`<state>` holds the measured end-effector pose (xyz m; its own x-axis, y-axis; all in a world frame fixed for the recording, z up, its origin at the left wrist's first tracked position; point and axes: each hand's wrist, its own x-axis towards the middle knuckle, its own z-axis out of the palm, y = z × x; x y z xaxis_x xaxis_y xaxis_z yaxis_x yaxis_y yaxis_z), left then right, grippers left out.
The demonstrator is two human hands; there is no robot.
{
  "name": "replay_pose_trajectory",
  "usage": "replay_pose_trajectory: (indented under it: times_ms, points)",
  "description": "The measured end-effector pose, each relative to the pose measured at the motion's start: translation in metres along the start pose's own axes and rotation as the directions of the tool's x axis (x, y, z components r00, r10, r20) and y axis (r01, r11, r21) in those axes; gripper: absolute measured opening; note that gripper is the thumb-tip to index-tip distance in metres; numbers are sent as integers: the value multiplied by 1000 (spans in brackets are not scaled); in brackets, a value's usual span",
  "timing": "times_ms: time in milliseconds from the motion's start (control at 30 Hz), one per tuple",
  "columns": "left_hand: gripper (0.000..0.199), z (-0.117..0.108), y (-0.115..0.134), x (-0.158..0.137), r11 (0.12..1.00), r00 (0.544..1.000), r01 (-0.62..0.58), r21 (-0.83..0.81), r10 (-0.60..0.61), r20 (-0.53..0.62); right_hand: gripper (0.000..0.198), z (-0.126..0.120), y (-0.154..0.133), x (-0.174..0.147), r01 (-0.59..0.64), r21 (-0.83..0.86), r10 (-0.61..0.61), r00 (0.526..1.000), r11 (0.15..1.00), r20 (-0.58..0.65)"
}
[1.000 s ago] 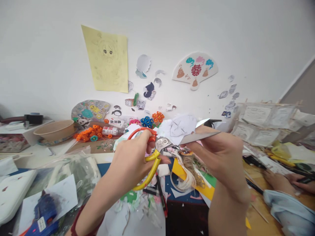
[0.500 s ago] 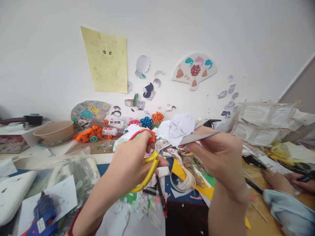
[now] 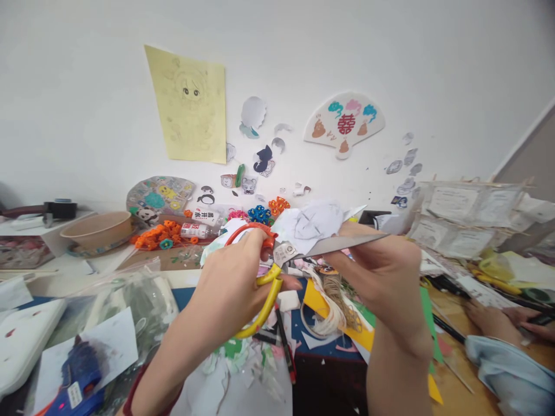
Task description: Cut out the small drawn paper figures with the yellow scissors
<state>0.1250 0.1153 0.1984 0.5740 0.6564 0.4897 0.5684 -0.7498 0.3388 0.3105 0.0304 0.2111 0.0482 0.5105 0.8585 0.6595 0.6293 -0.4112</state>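
My left hand (image 3: pixel 240 271) is closed around the scissors (image 3: pixel 269 297), which have one red and one yellow handle loop. Their blades point right, crossing the lower edge of a white paper cutout (image 3: pixel 310 222) with pencil lines on it. Held up at the right, my right hand (image 3: pixel 377 268) is closed, its fingers at the paper's right side behind the blade. The far blade tip passes in front of this hand. Below the hands lie pale string (image 3: pixel 333 309) and brown twine, yellow paper, and green paper scraps (image 3: pixel 236 349) on a white sheet.
A blue glue gun (image 3: pixel 80 370) lies on paper at the lower left, with a plastic bag (image 3: pixel 130 300) behind it. A tan basin (image 3: pixel 96 228) stands farther back. Another person's hands (image 3: pixel 494 320) work at the right, near a paper-hung wooden rack (image 3: pixel 459 214).
The paper cutout has turned slightly, showing more of its pencil lines. My right hand has shifted a little to the left. Both hands keep their hold.
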Motion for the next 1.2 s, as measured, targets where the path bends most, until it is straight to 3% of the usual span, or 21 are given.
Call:
replay_pose_trajectory:
  times_ms: [267,667,1000,1200]
  points:
    - [21,-3,4,0,999,999,40,-20,-39,35,16,2,1,0,26,-3,-26,999,1000,-34]
    - [26,-2,-1,0,998,1000,-10,61,8,27,19,-5,4,2,-8,30,7,999,1000,53]
    - [24,-5,2,-4,1000,1000,2,13,-3,26,20,9,8,4,95,-21,-97,989,995,-114]
    - [29,-6,0,-6,999,1000,-2,36,2,2,20,14,7,1,97,-76,-109,977,992,-181]
